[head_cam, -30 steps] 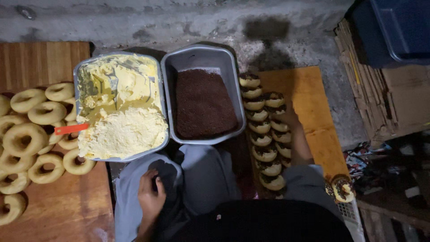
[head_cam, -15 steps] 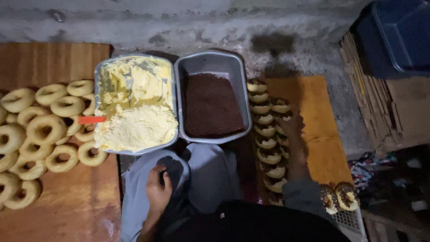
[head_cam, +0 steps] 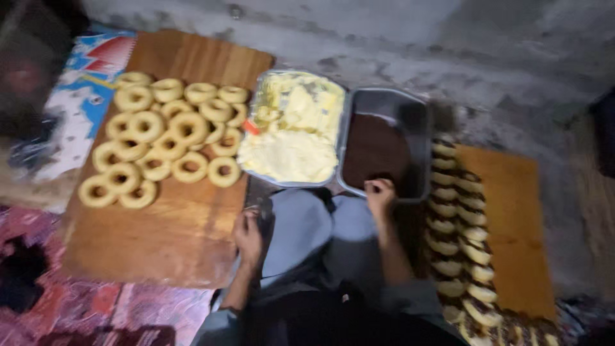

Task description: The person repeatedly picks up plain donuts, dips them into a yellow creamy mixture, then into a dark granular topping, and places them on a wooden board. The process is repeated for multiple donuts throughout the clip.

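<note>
Head view, pretty blurry: right hand (head_cam: 379,192) sits on the near rim of the grey tray of dark chocolate topping (head_cam: 384,150), fingers curled over the edge. Left hand (head_cam: 248,234) rests on the knee beside the wooden board (head_cam: 160,237); can't tell if it's gripping anything. Plain donuts (head_cam: 168,138) sit on that board, cream tray (head_cam: 293,131) just left of the chocolate one. My guess: tugging that rim could tip the tray and spill topping onto the coated donuts (head_cam: 456,227) beside it
</note>
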